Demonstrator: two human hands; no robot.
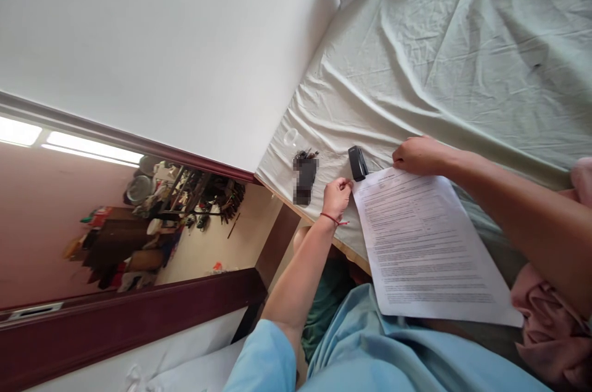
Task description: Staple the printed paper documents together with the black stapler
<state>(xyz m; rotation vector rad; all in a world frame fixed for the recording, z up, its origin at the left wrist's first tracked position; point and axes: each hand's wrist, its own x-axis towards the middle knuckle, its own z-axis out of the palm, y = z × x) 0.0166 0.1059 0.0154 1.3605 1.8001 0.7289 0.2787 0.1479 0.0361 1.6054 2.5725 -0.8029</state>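
A printed sheet of paper (423, 244) lies over the cloth-covered surface, its lower edge reaching my blue shirt. At its top left corner, the fingers of my left hand (337, 198) are pinched together; a red thread bracelet circles that wrist. My right hand (420, 155) is closed on the top edge of the sheet, toward its right corner. Between the two hands, just beyond the top edge, sits a small black object (357, 163) that looks like a stapler. Whether other sheets lie beneath the printed one, I cannot tell.
Left of my hands are a blurred-out dark item (305, 179) and a clear round piece (291, 137). A pale wrinkled cloth (462, 71) covers the surface, beside a white wall (176, 40). Pink fabric (548, 324) lies at the right; a doorway opens at the left.
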